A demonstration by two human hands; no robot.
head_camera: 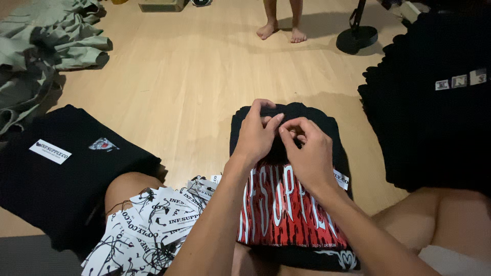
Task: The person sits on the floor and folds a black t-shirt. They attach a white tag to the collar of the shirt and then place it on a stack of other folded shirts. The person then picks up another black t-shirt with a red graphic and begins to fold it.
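Both hands meet at the far edge of a folded black shirt (286, 204) that lies on the wooden floor (179, 76) between the person's bare knees, its red and white printed panel facing up and toward the camera. The left hand (255, 135) is pinched on the collar edge of the shirt, fingers curled over the fabric and thumb pressed in from the near side, so its grip is clenched on the cloth. The right hand (306, 151) sits just beside it, touching it, with thumb and forefinger drawn together at the same spot on the collar; whether something small lies between those fingertips cannot be told. The shirt's collar lies directly under both grips, while the rest of the garment stretches back from them toward the person's lap. A white tag (341, 179) pokes out at the shirt's right edge, just beside the right wrist. Near the left knee lies a heap of white hang tags (148, 230) with black strings. A folded black garment (56, 168) lies at the left, a tall stack of black shirts (434, 117) at the right, and grey-green clothes (46, 41) are piled at the far left. Another person's bare feet (281, 31) stand on the floor beyond, beside a black round stand base (356, 38).
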